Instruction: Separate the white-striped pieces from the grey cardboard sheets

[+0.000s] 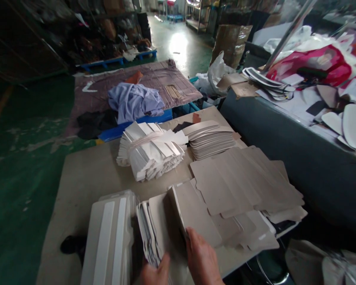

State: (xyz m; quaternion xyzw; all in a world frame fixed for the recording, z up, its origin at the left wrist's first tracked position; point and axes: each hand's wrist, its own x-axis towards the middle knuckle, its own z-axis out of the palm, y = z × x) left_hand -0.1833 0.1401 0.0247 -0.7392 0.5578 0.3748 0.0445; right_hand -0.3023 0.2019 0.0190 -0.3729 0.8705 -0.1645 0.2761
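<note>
At the bottom centre, my left hand (156,272) is closed on the near end of a stack of grey-beige panels (148,229), its thumb on top. Just right of it, my right hand (203,257) grips the near edge of a raised panel (182,209), which stands tilted beside the stack. More flat panels (225,182) lie overlapped to the right. Left of my left hand is a pile of pale panels with two white strips (108,237).
A bundle of white strips (154,150) and a stack of curved pieces (210,138) lie farther back on the table (86,170). Beyond is a blue-grey cloth (136,101). A grey bench (273,130) with scraps stands right; a black object (72,245) is at left.
</note>
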